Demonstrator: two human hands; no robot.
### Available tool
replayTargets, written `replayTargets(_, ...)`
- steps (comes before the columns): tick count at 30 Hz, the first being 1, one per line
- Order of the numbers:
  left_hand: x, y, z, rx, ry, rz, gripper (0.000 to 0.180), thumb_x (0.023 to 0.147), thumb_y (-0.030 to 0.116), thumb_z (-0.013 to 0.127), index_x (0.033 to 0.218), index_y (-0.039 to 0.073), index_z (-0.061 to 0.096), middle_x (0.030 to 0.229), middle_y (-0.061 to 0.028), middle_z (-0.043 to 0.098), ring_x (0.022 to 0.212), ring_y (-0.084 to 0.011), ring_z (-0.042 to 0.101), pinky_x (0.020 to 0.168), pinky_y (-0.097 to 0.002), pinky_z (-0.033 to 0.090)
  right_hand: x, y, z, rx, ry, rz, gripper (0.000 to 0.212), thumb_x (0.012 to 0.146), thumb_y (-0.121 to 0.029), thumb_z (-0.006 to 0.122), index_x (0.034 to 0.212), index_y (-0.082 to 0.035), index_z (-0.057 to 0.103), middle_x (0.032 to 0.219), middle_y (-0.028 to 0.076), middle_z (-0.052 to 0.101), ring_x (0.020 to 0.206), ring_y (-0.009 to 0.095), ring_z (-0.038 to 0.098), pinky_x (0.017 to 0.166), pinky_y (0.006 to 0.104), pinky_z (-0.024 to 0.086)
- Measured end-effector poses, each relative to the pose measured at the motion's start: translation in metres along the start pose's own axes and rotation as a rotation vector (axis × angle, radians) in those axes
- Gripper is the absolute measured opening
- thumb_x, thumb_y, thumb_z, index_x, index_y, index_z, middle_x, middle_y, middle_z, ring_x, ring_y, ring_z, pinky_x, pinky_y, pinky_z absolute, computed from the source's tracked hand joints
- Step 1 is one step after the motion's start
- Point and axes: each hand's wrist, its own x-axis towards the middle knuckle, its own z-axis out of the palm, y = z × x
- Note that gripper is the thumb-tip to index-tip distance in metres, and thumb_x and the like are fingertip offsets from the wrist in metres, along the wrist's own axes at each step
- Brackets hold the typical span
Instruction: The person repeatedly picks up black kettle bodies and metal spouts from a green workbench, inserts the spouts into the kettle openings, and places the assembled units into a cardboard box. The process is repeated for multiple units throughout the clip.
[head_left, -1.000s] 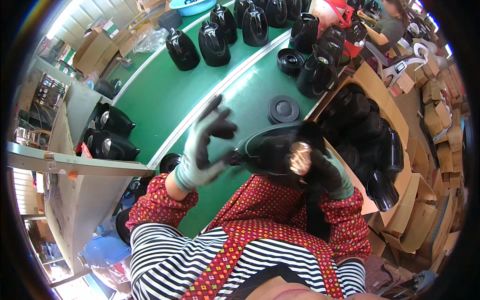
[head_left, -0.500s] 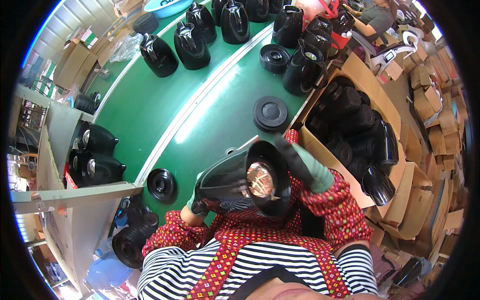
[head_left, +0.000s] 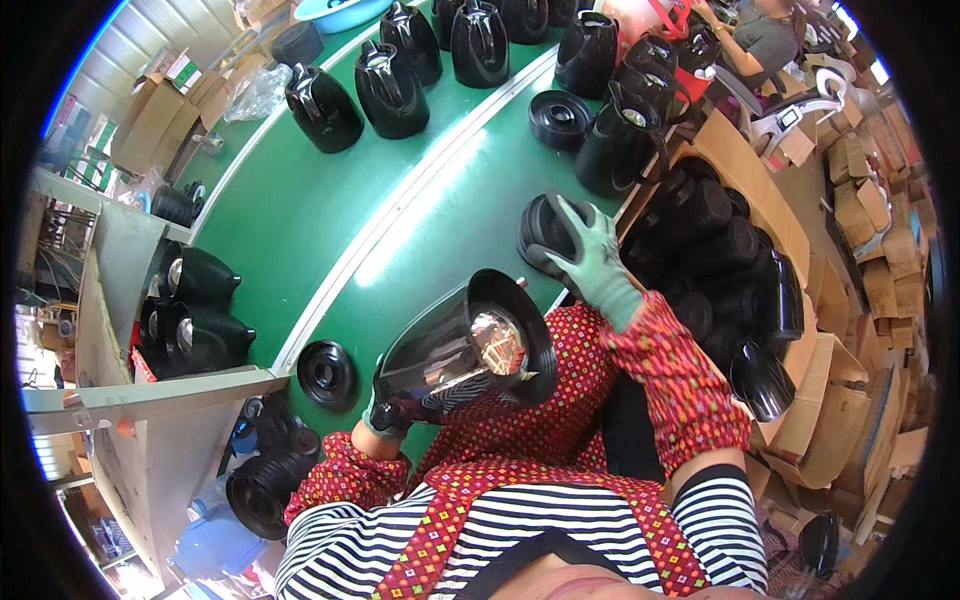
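Note:
My left hand (head_left: 384, 418), in a grey-green glove with dark fingers, grips a glossy black jug body (head_left: 432, 345) near its narrow end. The jug lies tilted in front of my apron, its wide open end turned right, and a shiny silver liner (head_left: 497, 343) shows inside. Farther up the green table my right hand (head_left: 602, 262), in the same kind of glove, has its fingers and thumb closed round a black round disc (head_left: 540, 232) on a small stack. The undersides of the right fingers are hidden.
Several black jugs (head_left: 392, 92) stand at the far side of the green table (head_left: 290, 240). A loose black disc (head_left: 326, 374) lies at left, near two shells on their sides (head_left: 208, 338). An open carton (head_left: 755, 170) of black parts stands at right. Another person (head_left: 765, 45) sits beyond.
My right hand has gone from the jug's open rim up to the stack of discs and closed round one. The jug has shifted slightly left and down in my left hand.

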Motion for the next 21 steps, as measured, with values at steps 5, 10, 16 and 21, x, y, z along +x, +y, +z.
replayTargets(5, 0.023, -0.01, 0.029, -0.077, -0.143, -0.044, 0.057, 0.109, 0.017, 0.058, 0.16, 0.002, 0.04, 0.159, -0.0152, 0.05, 0.143, -0.024, 0.053, 0.122, -0.0404, 0.044, -0.099, -0.06, -0.066, 0.564, 0.026, -0.227, 0.101, 0.082, -0.056, 0.08, 0.163, -0.009, 0.042, 0.157, 0.023, 0.043, 0.145, 0.042, 0.043, 0.123, 0.0475, 0.031)
replayTargets(10, 0.038, -0.012, 0.073, -0.046, -0.171, -0.1, 0.052, 0.112, 0.016, 0.053, 0.16, 0.003, 0.04, 0.158, -0.0157, 0.05, 0.142, -0.0248, 0.054, 0.122, -0.0405, 0.045, -0.151, -0.08, -0.094, 0.541, 0.064, -0.183, 0.104, 0.085, -0.068, 0.076, 0.162, -0.006, 0.042, 0.16, 0.023, 0.04, 0.147, 0.039, 0.039, 0.123, 0.0482, 0.03)
replayTargets(16, 0.043, -0.041, 0.059, -0.459, -0.35, -0.295, 0.056, 0.113, 0.018, 0.05, 0.164, 0.004, 0.031, 0.161, -0.0168, 0.047, 0.144, -0.0269, 0.052, 0.119, -0.0434, 0.048, -0.183, -0.075, -0.103, 0.645, 0.162, -0.172, 0.101, 0.089, -0.068, 0.073, 0.161, -0.005, 0.044, 0.161, 0.025, 0.038, 0.148, 0.041, 0.037, 0.122, 0.0501, 0.03)
replayTargets(21, 0.043, -0.061, 0.013, -0.13, -0.354, -0.367, 0.056, 0.115, 0.024, 0.046, 0.164, 0.004, 0.03, 0.163, -0.0176, 0.044, 0.145, -0.0316, 0.05, 0.121, -0.0493, 0.045, -0.197, -0.066, -0.117, 0.447, 0.275, -0.455, 0.105, 0.081, -0.068, 0.08, 0.158, -0.005, 0.048, 0.161, 0.031, 0.036, 0.145, 0.048, 0.037, 0.121, 0.0577, 0.028)
